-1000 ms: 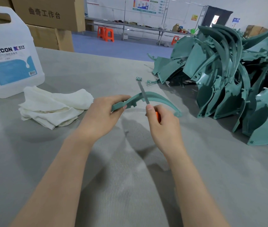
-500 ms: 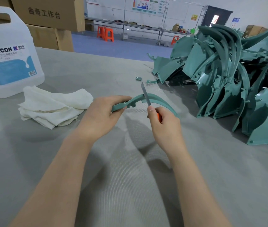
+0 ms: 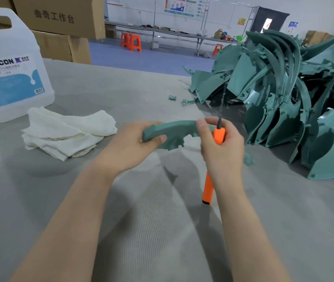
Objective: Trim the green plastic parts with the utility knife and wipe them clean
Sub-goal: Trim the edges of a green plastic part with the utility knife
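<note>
The left hand (image 3: 133, 145) grips 1 end of a curved green plastic part (image 3: 170, 129), with the thumb on top and the fingers wrapped underneath. It holds the part just above the grey table (image 3: 162, 231), near the middle of the view. The part arches to the right and passes behind the right hand (image 3: 221, 149); a green end, probably its far tip, shows just past that hand, low by the table.

The right hand is closed around the orange utility knife (image 3: 219, 136). The handle stands nearly upright, and its lower end sticks out below the wrist. The thin blade (image 3: 219, 122) points up and away; it is blurred, so I cannot tell whether it touches the part.

A large pile of green plastic parts (image 3: 284, 98) fills the right side of the table, near the right hand. A small green offcut (image 3: 172, 97) lies apart, just to the left of the pile. To the left of the left hand sits a crumpled white cloth (image 3: 64, 131). Just behind the cloth stands a translucent jug (image 3: 9, 68) labelled DEXCON. Cardboard boxes (image 3: 60, 19) are stacked beyond the jug, and 2 orange stools (image 3: 131, 42) stand on the blue floor further back.
</note>
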The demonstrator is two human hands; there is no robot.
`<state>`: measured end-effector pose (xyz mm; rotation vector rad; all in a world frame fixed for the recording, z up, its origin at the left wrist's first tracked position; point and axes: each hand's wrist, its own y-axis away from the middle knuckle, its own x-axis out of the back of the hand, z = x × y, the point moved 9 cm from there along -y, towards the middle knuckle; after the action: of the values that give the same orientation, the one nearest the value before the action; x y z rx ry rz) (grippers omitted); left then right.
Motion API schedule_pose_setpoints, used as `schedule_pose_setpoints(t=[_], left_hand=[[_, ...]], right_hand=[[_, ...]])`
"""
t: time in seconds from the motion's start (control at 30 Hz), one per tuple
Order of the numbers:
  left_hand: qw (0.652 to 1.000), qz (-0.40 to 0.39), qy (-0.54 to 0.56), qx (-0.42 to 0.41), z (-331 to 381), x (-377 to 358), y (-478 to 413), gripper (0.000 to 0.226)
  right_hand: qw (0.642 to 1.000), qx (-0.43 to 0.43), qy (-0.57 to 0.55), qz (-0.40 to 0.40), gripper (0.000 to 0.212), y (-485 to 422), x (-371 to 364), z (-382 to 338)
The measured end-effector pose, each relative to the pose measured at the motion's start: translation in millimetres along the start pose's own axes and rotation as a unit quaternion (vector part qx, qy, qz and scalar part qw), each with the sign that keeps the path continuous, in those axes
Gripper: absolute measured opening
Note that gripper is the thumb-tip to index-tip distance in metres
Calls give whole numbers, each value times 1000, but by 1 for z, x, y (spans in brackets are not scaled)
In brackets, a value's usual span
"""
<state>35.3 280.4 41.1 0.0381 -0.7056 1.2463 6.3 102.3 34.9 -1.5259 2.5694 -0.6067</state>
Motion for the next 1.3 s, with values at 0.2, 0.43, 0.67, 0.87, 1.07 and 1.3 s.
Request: schedule_pose_setpoints(t=[0.2, 0.43, 0.67, 0.87, 1.07, 1.3], left_hand=[[998, -50, -38, -24, 19, -12, 2, 20], [998, -48, -24, -19, 20, -13, 5, 29], [1000, 7, -16, -7, 10, 0, 2, 31], [997, 59, -58, -8, 0, 8, -1, 27], [978, 119, -166, -51, 10, 19, 2, 35], [955, 126, -262, -53, 11, 17, 0, 50]], right_hand=[[984, -82, -145, -63, 15, 6, -15, 6], [982, -129, -130, 56, 20, -7, 21, 29], [972, -152, -170, 53, 17, -9, 24, 34], [989, -112, -73, -63, 16, -2, -7, 22], [987, -12, 63, -149, 26, 4, -25, 16], [978, 35, 118, -169, 43, 5, -30, 16]])
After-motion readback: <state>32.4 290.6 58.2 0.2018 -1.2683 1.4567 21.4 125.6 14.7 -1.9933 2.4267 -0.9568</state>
